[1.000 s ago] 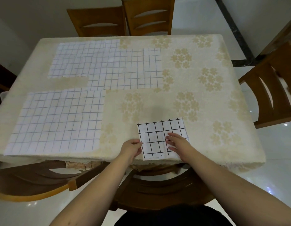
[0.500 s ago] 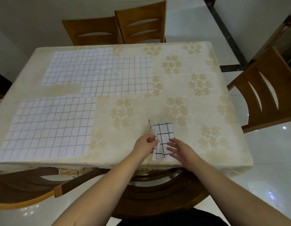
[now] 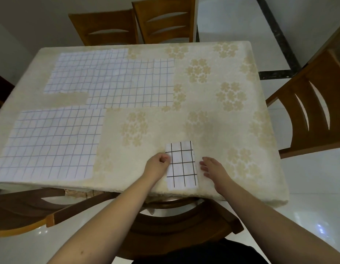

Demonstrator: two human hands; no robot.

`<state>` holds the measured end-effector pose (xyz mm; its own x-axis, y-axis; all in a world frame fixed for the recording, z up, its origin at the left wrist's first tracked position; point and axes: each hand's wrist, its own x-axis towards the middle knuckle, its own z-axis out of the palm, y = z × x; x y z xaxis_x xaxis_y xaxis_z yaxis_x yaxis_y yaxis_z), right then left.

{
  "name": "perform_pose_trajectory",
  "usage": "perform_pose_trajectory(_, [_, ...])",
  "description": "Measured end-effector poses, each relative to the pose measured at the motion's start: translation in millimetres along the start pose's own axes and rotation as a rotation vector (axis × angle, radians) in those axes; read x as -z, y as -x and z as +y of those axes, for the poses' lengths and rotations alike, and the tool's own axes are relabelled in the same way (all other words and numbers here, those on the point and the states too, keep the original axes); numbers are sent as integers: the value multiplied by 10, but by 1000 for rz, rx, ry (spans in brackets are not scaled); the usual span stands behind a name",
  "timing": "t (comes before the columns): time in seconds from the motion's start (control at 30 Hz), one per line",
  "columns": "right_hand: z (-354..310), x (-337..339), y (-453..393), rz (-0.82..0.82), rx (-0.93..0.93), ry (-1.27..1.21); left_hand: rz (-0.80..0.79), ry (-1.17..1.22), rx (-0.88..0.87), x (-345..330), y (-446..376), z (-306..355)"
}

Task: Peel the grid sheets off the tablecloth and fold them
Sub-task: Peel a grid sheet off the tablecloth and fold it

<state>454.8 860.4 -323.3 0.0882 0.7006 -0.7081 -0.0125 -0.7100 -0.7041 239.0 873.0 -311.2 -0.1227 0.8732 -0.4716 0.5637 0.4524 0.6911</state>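
Paper folded sheet (image 3: 181, 164) lies between both hands.

Both forearms were bare from elbow to wrist, with no sleeve, watch, ring or glove showing on the left hand (image 3: 158, 164) or the right hand (image 3: 214, 168), and a dark garment (image 3: 199, 254) covered the person's body at the bottom edge.

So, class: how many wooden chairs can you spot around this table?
5: two at the far side, one right, one near-left, one nearest. Others may be hidden.
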Motion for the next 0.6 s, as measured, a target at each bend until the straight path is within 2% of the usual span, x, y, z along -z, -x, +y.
perform_pose_trajectory(0.13, [-14, 10, 70, -86, 71, 120, -8, -240, -132, 47, -251, 70])
perform_pose_trajectory(0.23, [-13, 11, 160, -173, 232, 385, -6, -496, -213, -9, -436, 132])
perform_pose_trajectory(0.3, [23, -13, 172, -230, 265, 530, -17, -606, -241, -69, -529, 216])
perform_pose_trajectory(0.47, [97, -32, 213, -218, 241, 607, -21, -764, -185, -198, -672, 429])
perform_pose_trajectory(0.6, [136, 24, 239, -244, 291, 733, -35, -858, -107, -221, -760, 548])
